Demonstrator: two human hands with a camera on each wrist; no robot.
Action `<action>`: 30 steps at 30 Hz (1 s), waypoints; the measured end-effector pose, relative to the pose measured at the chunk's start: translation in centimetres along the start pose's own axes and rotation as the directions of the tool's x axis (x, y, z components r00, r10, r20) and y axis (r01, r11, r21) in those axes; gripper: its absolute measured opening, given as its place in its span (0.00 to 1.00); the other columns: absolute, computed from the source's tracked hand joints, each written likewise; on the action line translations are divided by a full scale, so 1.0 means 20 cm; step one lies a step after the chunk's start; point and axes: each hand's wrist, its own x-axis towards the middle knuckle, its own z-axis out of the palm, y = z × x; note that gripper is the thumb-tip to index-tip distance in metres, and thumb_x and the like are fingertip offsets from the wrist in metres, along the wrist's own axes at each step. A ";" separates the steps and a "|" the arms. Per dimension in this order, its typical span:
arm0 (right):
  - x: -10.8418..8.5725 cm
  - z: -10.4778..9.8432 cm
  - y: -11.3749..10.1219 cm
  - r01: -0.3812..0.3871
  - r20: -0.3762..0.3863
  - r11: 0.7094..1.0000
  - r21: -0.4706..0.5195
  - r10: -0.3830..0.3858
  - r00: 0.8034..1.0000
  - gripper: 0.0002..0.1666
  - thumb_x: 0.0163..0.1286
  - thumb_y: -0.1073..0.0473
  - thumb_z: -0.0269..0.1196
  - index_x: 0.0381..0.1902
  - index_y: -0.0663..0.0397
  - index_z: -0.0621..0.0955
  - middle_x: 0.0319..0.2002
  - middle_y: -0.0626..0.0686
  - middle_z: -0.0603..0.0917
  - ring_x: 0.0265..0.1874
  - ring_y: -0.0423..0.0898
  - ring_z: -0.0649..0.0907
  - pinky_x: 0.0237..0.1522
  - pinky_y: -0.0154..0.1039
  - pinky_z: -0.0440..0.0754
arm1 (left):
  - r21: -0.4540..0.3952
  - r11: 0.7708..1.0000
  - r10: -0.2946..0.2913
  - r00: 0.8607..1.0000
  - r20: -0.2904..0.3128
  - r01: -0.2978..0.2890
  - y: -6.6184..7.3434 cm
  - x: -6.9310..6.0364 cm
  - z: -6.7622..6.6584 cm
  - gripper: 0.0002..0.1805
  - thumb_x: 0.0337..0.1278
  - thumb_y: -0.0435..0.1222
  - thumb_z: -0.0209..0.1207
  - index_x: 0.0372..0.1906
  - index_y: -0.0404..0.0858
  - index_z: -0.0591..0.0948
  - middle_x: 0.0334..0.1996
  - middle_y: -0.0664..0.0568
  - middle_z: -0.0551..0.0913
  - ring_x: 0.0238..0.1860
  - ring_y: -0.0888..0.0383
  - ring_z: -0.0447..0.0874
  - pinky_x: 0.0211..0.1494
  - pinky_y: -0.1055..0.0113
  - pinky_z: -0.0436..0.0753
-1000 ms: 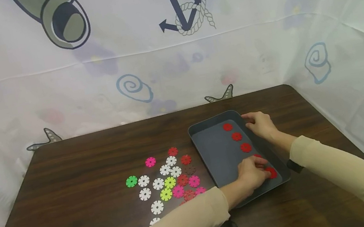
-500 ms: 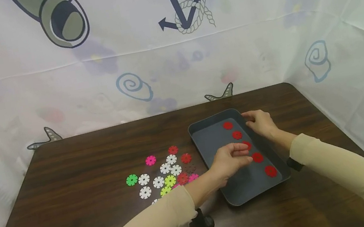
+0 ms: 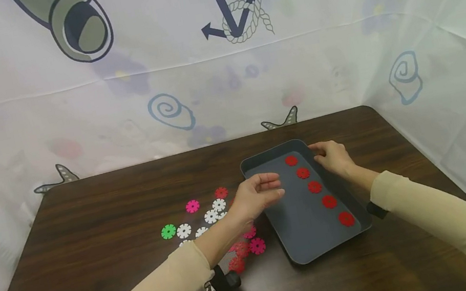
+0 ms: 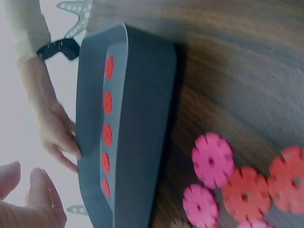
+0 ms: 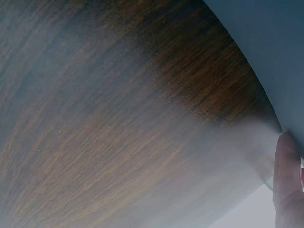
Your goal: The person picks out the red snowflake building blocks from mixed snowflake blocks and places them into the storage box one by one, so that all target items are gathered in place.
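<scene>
The dark grey tray [image 3: 294, 228] holds a slanting row of several red notched discs [image 3: 314, 186] along its right side; the left wrist view shows the tray [image 4: 142, 123] and the row too. My left hand [image 3: 255, 196] is raised over the tray's left edge, fingers extended, nothing between them. In the left wrist view, its fingertips [image 4: 40, 190] are apart. My right hand [image 3: 333, 158] touches the tray's upper right rim with thumb and fingers, seemingly from outside. A finger [image 5: 287, 166] meets the tray wall [image 5: 270, 52] in the right wrist view.
Left of the tray, loose discs lie on the brown table [image 3: 91, 243]: white [image 3: 184, 231], green [image 3: 168, 231], pink [image 3: 193, 206] and red [image 3: 221, 193]. My left forearm covers some. Patterned cloth [image 3: 202, 78] hangs behind the table.
My left hand has let go of the lowest red disc in the tray, lifted, and moved left to the tray's left edge. My right hand has stayed at the rim.
</scene>
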 end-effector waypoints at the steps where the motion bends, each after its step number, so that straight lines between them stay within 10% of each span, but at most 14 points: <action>1: 0.00 0.00 0.00 0.001 0.001 1.000 0.001 -0.001 1.000 0.22 0.65 0.70 0.57 0.57 0.67 0.75 0.27 0.58 0.81 0.22 0.44 0.73 0.25 0.35 0.70 | -0.001 1.000 -0.003 1.000 -0.010 0.003 0.00 0.00 -0.02 0.22 0.55 0.26 0.59 0.57 0.30 0.73 0.53 0.37 0.78 0.51 0.50 0.80 0.52 0.61 0.80; 17: 0.01 0.00 0.00 -0.008 0.003 1.000 0.012 0.008 1.000 0.22 0.65 0.70 0.57 0.57 0.67 0.74 0.19 0.51 0.74 0.16 0.40 0.69 0.19 0.33 0.67 | 0.066 0.997 -0.038 0.981 -0.188 0.051 -0.07 0.03 -0.42 0.25 0.59 0.26 0.56 0.62 0.29 0.67 0.61 0.31 0.70 0.57 0.45 0.76 0.60 0.56 0.75; 30: 0.02 0.01 0.01 -0.023 0.001 1.000 0.017 0.023 1.000 0.22 0.65 0.69 0.57 0.58 0.66 0.74 0.20 0.52 0.76 0.15 0.40 0.69 0.19 0.32 0.67 | 0.222 0.965 -0.073 0.955 -0.289 0.141 -0.18 0.06 -0.56 0.27 0.58 0.30 0.59 0.63 0.30 0.67 0.61 0.35 0.70 0.60 0.43 0.71 0.61 0.53 0.73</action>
